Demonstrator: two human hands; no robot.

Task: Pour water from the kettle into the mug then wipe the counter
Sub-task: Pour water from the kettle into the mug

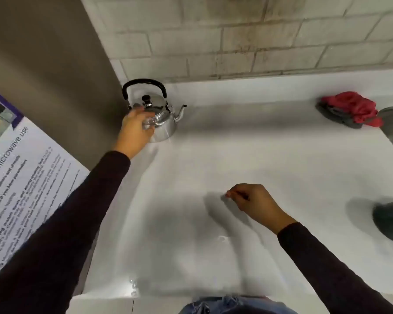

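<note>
at the near edge, blue denim [234, 305] is seen below the lip of the counter [213, 159], a smooth, matte white slab. a few small water drops [133, 285] are seen close to that front edge, and another faint wet mark [222, 238] lies nearer the middle. the right hand [254, 203], in a dark long sleeve, is held over the counter's centre with its fingers curled narrow, thumb and forefinger pinched together; whether anything is held between them cannot be told. at the right edge a dark, rounded object [389, 219] is cut off and blurred, possibly the mug. on the left, a printed paper notice [21, 173] about microwave use is fixed to a flat brown-grey panel. farther back, the left hand [135, 130] is laid against the near left side of the kettle [161, 118], fingers spread round its body, not on the handle. the kettle is polished steel, squat and rounded, with a black knob on the lid, an arched black handle upright and a slim curved spout pointed right; it stands in the back left corner. well apart, far right, a crumpled red cloth [354, 108] is heaped on something dark grey, beside a metal rim. behind, a wall [236, 37] of pale, stained bricks is seen.
</note>
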